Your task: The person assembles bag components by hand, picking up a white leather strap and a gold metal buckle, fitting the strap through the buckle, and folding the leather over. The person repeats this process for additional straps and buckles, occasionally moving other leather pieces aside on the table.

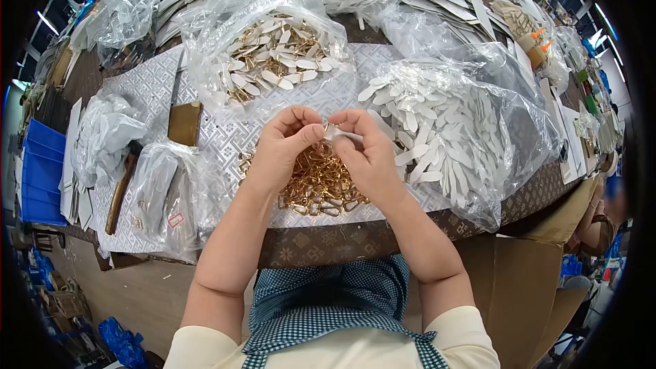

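Over a pile of gold metal clasps [318, 181], my two hands meet with their fingertips close together. My left hand [290, 143] has its thumb and index finger pinched near a small piece, too hidden to name. Between the fingers of my right hand [365, 154] is a small white strip [333, 132] with a bit of gold metal at its upper end. To the right, many white strips [444, 123] spill from a clear plastic bag. Behind my left hand, another clear bag [205, 61] holds white strips joined with gold clasps [280, 55].
On the left lie a hammer [123, 188], a brown block [184, 124], clear plastic bags [167, 195] and a blue bin [42, 174]. Stacked flat sheets [451, 0] are at the back. A cardboard box [512, 287] stands at the right; part of a person [594, 225] shows beyond it.
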`<control>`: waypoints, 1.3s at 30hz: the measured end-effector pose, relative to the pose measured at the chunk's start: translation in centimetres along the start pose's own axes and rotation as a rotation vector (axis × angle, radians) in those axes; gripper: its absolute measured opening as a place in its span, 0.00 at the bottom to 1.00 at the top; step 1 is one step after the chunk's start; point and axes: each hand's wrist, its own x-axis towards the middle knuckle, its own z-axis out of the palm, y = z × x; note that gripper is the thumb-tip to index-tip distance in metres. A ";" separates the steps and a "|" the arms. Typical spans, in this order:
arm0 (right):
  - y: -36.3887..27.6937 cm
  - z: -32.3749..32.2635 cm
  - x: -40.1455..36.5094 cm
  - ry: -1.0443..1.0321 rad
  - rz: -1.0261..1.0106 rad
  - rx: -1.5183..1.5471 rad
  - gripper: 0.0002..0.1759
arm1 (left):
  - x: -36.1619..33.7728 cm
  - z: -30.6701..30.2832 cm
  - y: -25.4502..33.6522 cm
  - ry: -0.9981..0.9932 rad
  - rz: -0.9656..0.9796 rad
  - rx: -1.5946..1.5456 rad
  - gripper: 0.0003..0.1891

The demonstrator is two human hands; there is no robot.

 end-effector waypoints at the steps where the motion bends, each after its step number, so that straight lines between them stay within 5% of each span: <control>1: -0.1 -0.2 0.1 -0.012 -0.035 -0.068 0.15 | 0.0 -0.2 0.2 -0.014 -0.054 0.028 0.08; 3: -0.3 -0.6 0.1 -0.051 -0.067 -0.160 0.16 | 0.0 -0.6 0.5 -0.044 -0.164 0.082 0.08; 6: -0.5 -0.9 0.2 -0.111 -0.112 -0.238 0.17 | 0.0 -0.8 0.4 -0.099 -0.119 0.059 0.08; 12: -0.2 -0.7 0.4 -0.052 -0.151 -0.417 0.17 | -0.2 -0.1 0.1 -0.067 0.110 0.488 0.09; 17: 0.1 -0.4 0.5 -0.019 -0.278 -0.516 0.15 | -0.5 0.5 0.3 -0.035 0.031 0.422 0.07; 20: 0.1 -0.8 0.6 -0.085 -0.048 -0.273 0.13 | -0.6 0.6 0.5 -0.034 0.004 0.333 0.06; 27: 0.3 -1.5 1.9 -0.114 -0.003 -0.266 0.11 | -0.5 0.4 1.5 -0.053 -0.026 0.266 0.09; 29: -1.2 -1.9 3.8 -0.146 0.086 -0.174 0.12 | 0.1 -0.5 1.1 0.076 0.077 0.311 0.12; 33: -4.4 -1.7 8.7 -0.194 -0.109 -0.157 0.25 | 0.3 -0.7 0.9 0.221 0.296 0.888 0.11; 34: -5.6 -1.2 9.0 -0.087 -0.202 -0.407 0.32 | 0.4 -0.8 0.3 0.182 0.351 0.976 0.12; 37: -6.0 -2.5 9.6 -0.072 -0.312 -0.687 0.35 | 0.1 -0.9 -0.3 0.063 0.431 1.297 0.13; 39: -5.8 -4.3 8.4 -0.090 -0.231 -0.668 0.27 | -0.1 -0.6 -0.3 0.017 0.441 1.370 0.12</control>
